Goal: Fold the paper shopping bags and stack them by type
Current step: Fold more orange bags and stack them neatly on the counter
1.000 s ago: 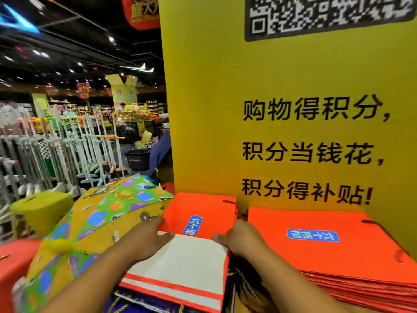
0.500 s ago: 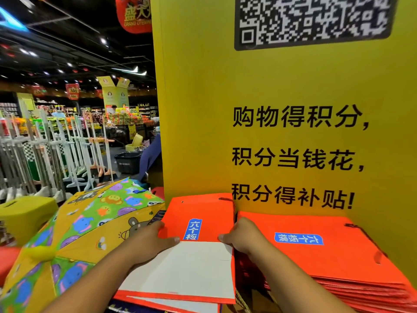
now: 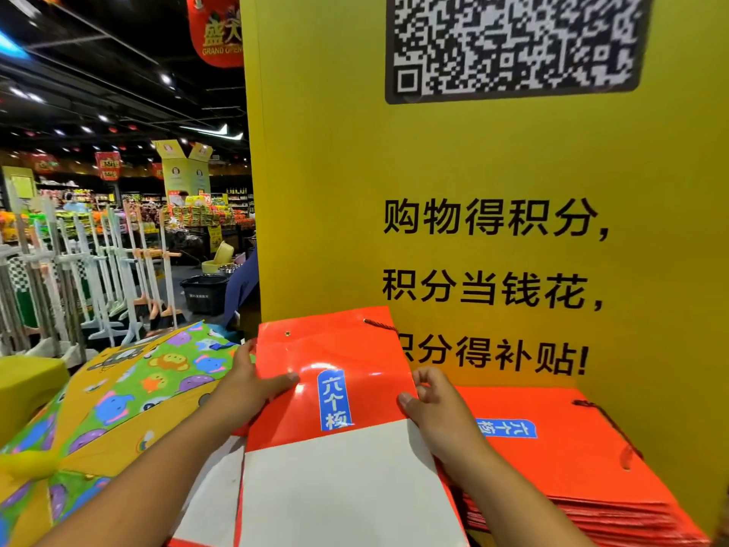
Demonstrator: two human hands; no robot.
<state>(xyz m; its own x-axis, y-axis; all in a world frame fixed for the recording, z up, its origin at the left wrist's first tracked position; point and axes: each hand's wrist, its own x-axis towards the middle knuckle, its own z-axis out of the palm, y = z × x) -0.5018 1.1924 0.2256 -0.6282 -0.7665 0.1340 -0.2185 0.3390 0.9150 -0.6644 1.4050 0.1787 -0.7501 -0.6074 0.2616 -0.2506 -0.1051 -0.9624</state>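
While both hands pinch the orange bag (image 3: 335, 373) — left hand (image 3: 252, 384), right hand (image 3: 434, 412) — it is raised, probably bound for the stack (image 3: 572, 467).

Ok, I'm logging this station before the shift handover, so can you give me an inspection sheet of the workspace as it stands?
Surface: hidden under bags and umbrella; nothing of it seen.
Job's things: one orange paper bag flattened, white base panel toward the person; stack of folded orange bags to its right.
Clutter: cartoon-print umbrella at left.
Grippers: left hand grips the bag's left edge, thumb on top; right hand at its right edge.
Cables: nothing seen; only the bags' cord handles.
Surroundings: yellow sign board with QR code directly behind; mop rack and store aisles at left.
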